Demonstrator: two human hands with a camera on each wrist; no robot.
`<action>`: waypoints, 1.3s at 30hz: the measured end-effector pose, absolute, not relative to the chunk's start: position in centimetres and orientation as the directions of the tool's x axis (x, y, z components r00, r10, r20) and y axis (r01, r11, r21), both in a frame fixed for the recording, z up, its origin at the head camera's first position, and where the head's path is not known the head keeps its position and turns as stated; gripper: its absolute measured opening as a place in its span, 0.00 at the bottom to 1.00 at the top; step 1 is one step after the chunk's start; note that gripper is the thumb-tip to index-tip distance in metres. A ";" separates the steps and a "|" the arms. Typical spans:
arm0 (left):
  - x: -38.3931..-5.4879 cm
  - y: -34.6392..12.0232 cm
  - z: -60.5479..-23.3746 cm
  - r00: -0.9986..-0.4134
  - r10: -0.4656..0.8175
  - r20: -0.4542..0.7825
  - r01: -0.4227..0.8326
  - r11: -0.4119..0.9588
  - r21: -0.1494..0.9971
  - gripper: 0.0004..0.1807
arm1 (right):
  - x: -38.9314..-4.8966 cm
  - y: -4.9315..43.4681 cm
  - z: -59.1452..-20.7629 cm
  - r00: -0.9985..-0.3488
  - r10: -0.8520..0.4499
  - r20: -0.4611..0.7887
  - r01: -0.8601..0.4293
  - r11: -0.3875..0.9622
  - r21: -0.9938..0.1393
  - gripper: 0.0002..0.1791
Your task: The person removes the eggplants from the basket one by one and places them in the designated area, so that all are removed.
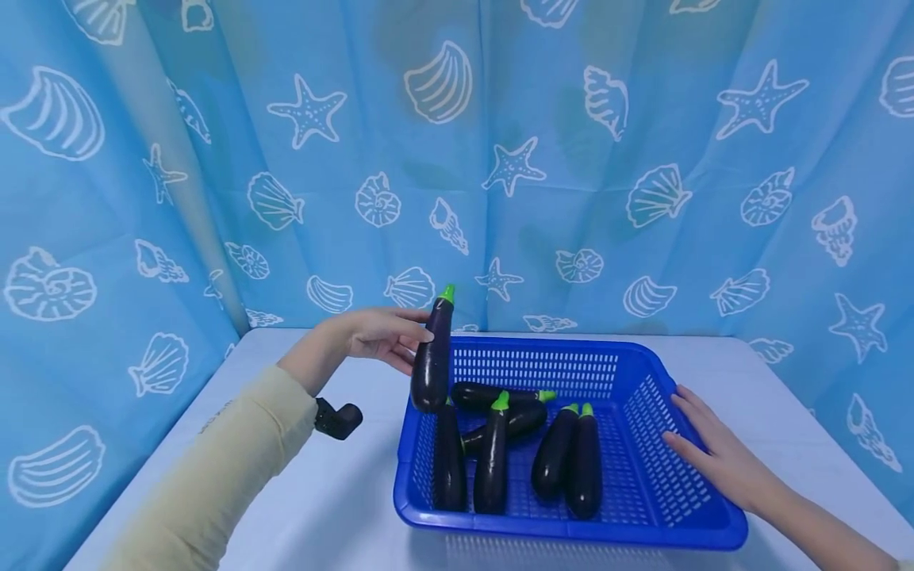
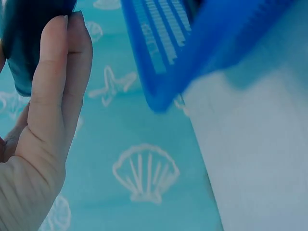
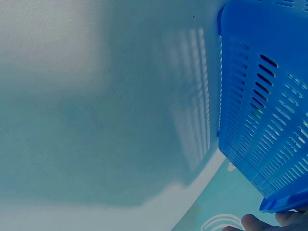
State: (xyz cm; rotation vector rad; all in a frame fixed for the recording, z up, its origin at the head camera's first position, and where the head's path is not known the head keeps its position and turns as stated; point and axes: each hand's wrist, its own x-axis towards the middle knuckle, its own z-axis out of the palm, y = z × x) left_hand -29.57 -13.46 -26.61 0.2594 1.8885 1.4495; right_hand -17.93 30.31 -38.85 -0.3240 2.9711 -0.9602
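Observation:
My left hand [image 1: 389, 337] holds a dark purple eggplant [image 1: 432, 357] upright by its upper half, green stem on top, over the left rear corner of a blue slotted basket [image 1: 571, 533]. In the left wrist view my fingers [image 2: 57, 86] lie along the eggplant [image 2: 24, 43], with the basket [image 2: 202, 43] beyond. Several more eggplants [image 1: 493, 460] lie inside the basket. My right hand [image 1: 714, 452] rests flat on the basket's right rim, fingers straight. The right wrist view shows the basket's wall [image 3: 260, 110] and a fingertip of my right hand [image 3: 255, 224].
The basket stands on a white table [image 1: 343, 492]. A blue curtain [image 1: 571, 159] printed with shells and starfish closes in the back and both sides. A black wrist camera [image 1: 337, 419] hangs under my left sleeve.

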 end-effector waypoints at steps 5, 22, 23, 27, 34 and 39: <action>-29.2 -16.3 -26.5 -0.751 0.506 -0.425 -0.262 0.363 0.894 0.39 | -18.0 30.4 -38.9 -0.980 -0.195 0.049 -0.187 0.794 -0.579 0.39; -27.7 -26.0 -28.5 -0.798 0.381 -0.467 -0.337 0.360 0.870 0.42 | -18.0 30.3 -39.0 -0.979 -0.197 0.056 -0.192 0.789 -0.584 0.38; -27.7 -26.6 -28.8 -0.803 0.374 -0.465 -0.339 0.355 0.871 0.42 | -18.0 30.3 -39.0 -0.979 -0.196 0.055 -0.191 0.791 -0.582 0.38; -27.4 -28.7 -29.8 -0.814 0.355 -0.460 -0.346 0.341 0.874 0.42 | -18.0 30.2 -39.0 -0.979 -0.198 0.053 -0.192 0.791 -0.580 0.38; -27.3 -31.4 -32.2 -0.844 0.307 -0.440 -0.328 0.355 0.876 0.43 | -18.1 30.2 -39.0 -0.978 -0.199 0.057 -0.194 0.788 -0.584 0.38; -27.0 -32.8 -34.5 -0.895 0.225 -0.385 -0.243 0.477 0.844 0.42 | -18.0 30.2 -38.9 -0.979 -0.195 0.053 -0.189 0.791 -0.582 0.38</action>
